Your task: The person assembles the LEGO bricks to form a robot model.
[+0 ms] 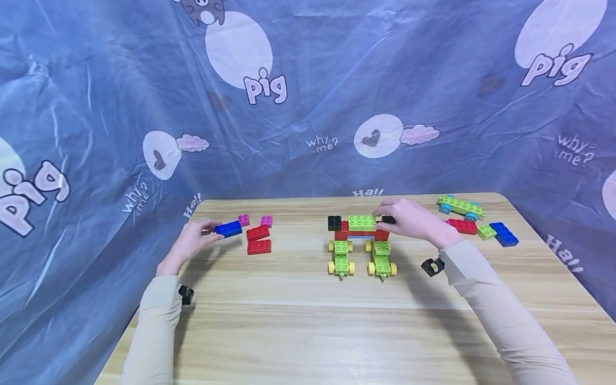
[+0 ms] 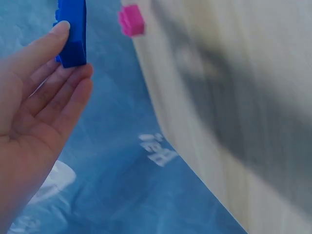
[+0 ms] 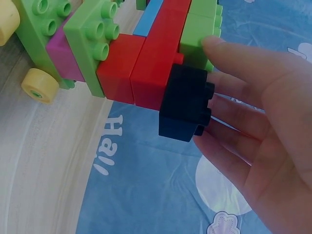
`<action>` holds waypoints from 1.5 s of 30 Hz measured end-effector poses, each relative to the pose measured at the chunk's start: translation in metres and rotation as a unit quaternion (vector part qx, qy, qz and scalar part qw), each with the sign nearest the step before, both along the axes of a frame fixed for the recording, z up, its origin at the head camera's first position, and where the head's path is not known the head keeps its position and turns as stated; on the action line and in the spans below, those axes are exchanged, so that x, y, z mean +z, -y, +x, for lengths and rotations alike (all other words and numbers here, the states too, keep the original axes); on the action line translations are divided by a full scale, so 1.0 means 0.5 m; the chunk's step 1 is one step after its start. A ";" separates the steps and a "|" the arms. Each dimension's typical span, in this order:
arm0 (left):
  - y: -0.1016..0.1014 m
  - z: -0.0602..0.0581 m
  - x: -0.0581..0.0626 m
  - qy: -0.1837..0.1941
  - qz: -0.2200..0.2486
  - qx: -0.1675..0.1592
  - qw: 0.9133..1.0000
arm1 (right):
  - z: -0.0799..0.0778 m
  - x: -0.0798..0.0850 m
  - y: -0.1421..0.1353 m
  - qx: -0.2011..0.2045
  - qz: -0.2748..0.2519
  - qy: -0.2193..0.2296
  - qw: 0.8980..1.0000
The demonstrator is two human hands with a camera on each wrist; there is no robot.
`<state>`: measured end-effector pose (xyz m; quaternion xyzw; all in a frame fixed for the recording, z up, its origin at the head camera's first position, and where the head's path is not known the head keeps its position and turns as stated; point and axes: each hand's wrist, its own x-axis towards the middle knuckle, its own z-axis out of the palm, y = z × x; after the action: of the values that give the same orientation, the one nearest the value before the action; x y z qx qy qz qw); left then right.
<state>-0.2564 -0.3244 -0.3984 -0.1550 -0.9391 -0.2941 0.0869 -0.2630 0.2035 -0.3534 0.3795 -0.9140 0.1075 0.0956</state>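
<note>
My left hand [image 1: 191, 240] pinches a blue toy brick [image 1: 228, 230] between thumb and fingers, held above the table's left side. At mid-table stands a built brick structure: two lime wheeled bases [image 1: 341, 262] with yellow wheels, red bricks [image 1: 341, 234] bridging them, and lime bricks [image 1: 361, 222] on top. A black brick [image 1: 334, 223] sits at its left end; another black brick [image 3: 183, 102] is at the right end. Around the top right of the structure, my right hand [image 1: 404, 218] grips the lime brick, thumb against its edge; its fingertips are partly hidden behind the bricks.
Two red bricks [image 1: 259, 246] and two small pink bricks [image 1: 267, 221] lie right of the left hand. At the back right are a lime car base [image 1: 461, 207] with blue wheels, a red brick [image 1: 462, 226], a lime brick [image 1: 486, 231] and a blue brick [image 1: 504, 234]. Patterned blue cloth surrounds the table.
</note>
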 end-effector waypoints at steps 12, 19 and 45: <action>-0.084 -0.003 0.046 0.008 0.031 -0.030 0.999 | -0.003 -0.002 -0.001 0.003 0.001 -0.003 1.000; -0.142 0.007 0.076 0.015 0.033 -0.066 0.997 | -0.003 -0.004 -0.002 0.004 0.001 -0.005 1.000; -0.347 -0.017 0.089 -0.007 0.098 -0.133 0.986 | 0.000 -0.005 -0.001 -0.004 0.002 0.004 1.000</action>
<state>-0.2648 -0.1512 -0.3541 -0.2717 -0.8760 -0.3925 0.0685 -0.2632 0.2041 -0.3557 0.3754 -0.9160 0.1070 0.0922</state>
